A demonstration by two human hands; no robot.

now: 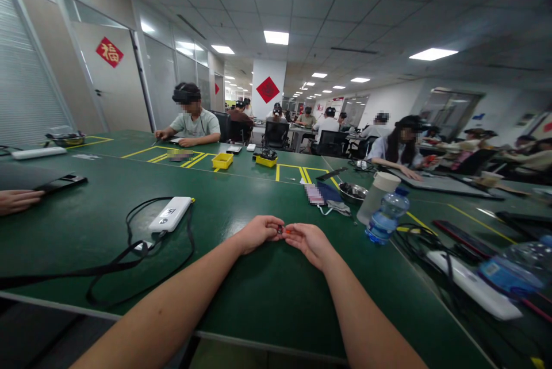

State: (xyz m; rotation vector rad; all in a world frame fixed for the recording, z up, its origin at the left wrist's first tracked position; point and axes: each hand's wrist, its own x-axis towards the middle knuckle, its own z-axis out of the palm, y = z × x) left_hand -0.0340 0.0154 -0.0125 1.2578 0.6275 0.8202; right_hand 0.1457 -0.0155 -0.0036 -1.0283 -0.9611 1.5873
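Above the middle of the green table (233, 196), my two hands meet fingertip to fingertip. A small dark, shiny piece (280, 230) sits in the pinch of my left hand (260, 235). My right hand (309, 242) has its fingers bent together round a small orange-red piece (288, 231). The two pieces are side by side, and I cannot tell whether they are joined. They are too small for their kind to show, and fingertips partly cover them.
Left of my hands lies a white power bank (171, 214) with a looping black cable. To the right stand a whitish bottle (378, 195) and a blue-capped water bottle (388, 216). Beyond are a metal bowl (353, 192) and yellow trays (222, 161). Other people sit around the table.
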